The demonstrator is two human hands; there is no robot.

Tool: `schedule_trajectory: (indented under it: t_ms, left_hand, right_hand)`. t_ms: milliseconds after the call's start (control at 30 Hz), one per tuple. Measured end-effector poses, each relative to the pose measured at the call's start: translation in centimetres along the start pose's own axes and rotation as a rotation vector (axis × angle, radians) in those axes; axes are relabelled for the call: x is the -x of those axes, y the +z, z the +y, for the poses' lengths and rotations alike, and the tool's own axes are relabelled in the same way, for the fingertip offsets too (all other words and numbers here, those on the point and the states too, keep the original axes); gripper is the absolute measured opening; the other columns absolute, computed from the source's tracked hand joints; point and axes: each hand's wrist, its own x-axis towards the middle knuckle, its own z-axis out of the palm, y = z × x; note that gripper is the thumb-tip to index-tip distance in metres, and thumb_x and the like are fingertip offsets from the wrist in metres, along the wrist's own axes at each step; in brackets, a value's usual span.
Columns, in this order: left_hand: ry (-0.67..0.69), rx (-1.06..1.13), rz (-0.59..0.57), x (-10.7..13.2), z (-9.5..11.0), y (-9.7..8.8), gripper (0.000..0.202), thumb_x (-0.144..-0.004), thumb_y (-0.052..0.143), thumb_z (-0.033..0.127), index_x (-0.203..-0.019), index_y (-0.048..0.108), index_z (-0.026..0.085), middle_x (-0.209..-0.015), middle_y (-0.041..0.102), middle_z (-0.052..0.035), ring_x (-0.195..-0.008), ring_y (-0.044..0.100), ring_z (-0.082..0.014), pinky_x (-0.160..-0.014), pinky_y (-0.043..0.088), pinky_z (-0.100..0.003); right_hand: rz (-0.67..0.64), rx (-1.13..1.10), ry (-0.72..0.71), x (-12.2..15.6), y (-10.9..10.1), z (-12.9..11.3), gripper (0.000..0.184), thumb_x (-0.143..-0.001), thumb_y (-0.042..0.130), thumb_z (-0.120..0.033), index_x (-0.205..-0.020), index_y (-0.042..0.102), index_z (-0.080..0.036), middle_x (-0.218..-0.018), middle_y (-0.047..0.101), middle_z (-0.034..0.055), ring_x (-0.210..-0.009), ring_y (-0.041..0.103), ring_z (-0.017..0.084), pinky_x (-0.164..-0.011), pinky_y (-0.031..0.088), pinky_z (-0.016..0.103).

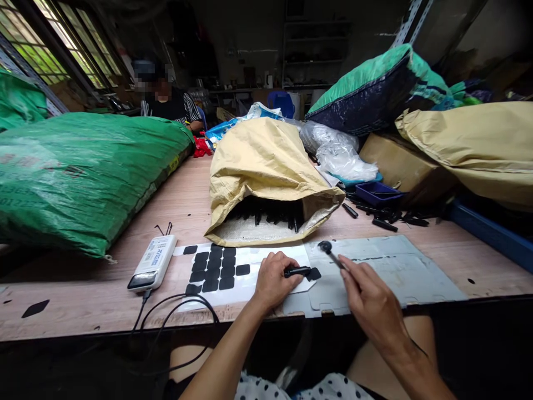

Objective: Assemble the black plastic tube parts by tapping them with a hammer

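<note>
My left hand (275,279) is closed on a short black tube-shaped part (296,271), held low over the sheet's right end. At the part's right tip is a black rounded-square patch (314,274); whether the two touch, I cannot tell. My right hand (370,294) pinches a thin grey rod with a dark round head (325,246), its head raised above the grey board (375,266). Left of my left hand lies a white sheet (254,283) bearing rows of black rounded-square patches (213,268). Behind the hands, a tan woven sack (262,161) gapes toward me, with many black pieces inside.
A white power bank (153,262) with a black cable (179,303) lies left of the sheet. A bulging green sack (83,172) fills the left. Loose black parts (385,224), a purple tray (377,194) and a blue bin (491,233) stand right. A person (166,100) sits across the table.
</note>
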Motion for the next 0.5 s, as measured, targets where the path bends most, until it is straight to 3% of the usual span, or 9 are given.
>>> schedule_trajectory:
  t_ms: [100, 267, 500]
  left_hand:
    - [0.005, 0.007, 0.0, 0.0, 0.0, 0.0, 0.014, -0.079, 0.077, 0.028, -0.093, 0.074, 0.026, -0.094, 0.068, -0.0009, -0.095, 0.056, -0.0227, -0.085, 0.038, -0.037]
    - [0.021, -0.008, 0.006, 0.1, 0.0, -0.1, 0.015, -0.078, 0.077, 0.027, -0.092, 0.074, 0.026, -0.092, 0.067, -0.0001, -0.094, 0.055, -0.0218, -0.084, 0.039, -0.037]
    - [0.027, -0.022, 0.009, 0.2, 0.1, 0.0, 0.015, -0.077, 0.079, 0.028, -0.091, 0.073, 0.025, -0.092, 0.067, -0.0007, -0.094, 0.055, -0.022, -0.085, 0.039, -0.037]
  right_hand:
    - [0.083, 0.194, 0.13, -1.7, 0.0, 2.8, 0.035, -0.1, 0.049, -0.034, -0.128, 0.069, -0.026, -0.106, 0.071, 0.0062, -0.089, 0.066, 0.019, -0.07, 0.045, 0.031]
    - [0.045, 0.416, 0.247, -4.2, 2.0, 6.4, 0.031, -0.098, 0.052, -0.03, -0.121, 0.073, -0.023, -0.099, 0.067, 0.0073, -0.08, 0.055, 0.018, -0.066, 0.034, 0.032]
    - [0.049, 0.511, 0.275, -6.6, 4.6, 6.0, 0.031, -0.098, 0.053, -0.031, -0.123, 0.071, -0.023, -0.1, 0.065, 0.0094, -0.09, 0.052, 0.023, -0.068, 0.025, 0.034]
